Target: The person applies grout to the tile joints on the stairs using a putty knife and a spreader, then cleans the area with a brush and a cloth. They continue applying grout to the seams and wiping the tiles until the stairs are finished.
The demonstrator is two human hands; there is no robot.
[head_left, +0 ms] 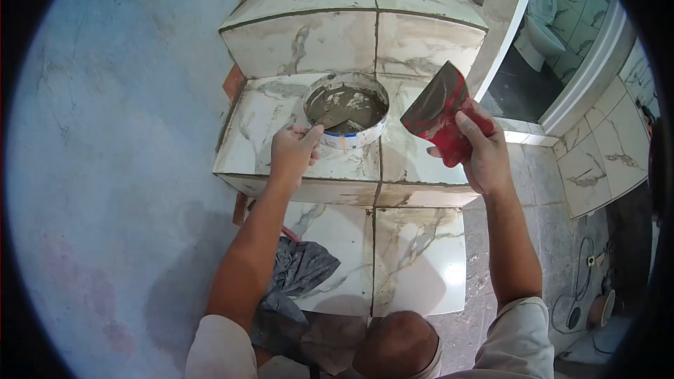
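Observation:
A round white tub (357, 142) with grey paste (347, 104) inside stands on a marble-patterned tiled step. My left hand (293, 153) is at the tub's front left rim, its fingers closed on a small flat spatula (335, 121) whose blade reaches over the paste. To the right of the tub, my right hand (486, 146) holds up a red grout float (449, 116), thumb on its near face. Grey smears cover the float's upper left part. Dark joint lines run between the tiles.
Below the tub, a dark grey cloth (302, 267) lies on the lower step (419, 260). A blue-white wall (119, 133) borders the stairs at left. At right are a doorway with a toilet (540, 35), and a cable (581, 277) on the floor.

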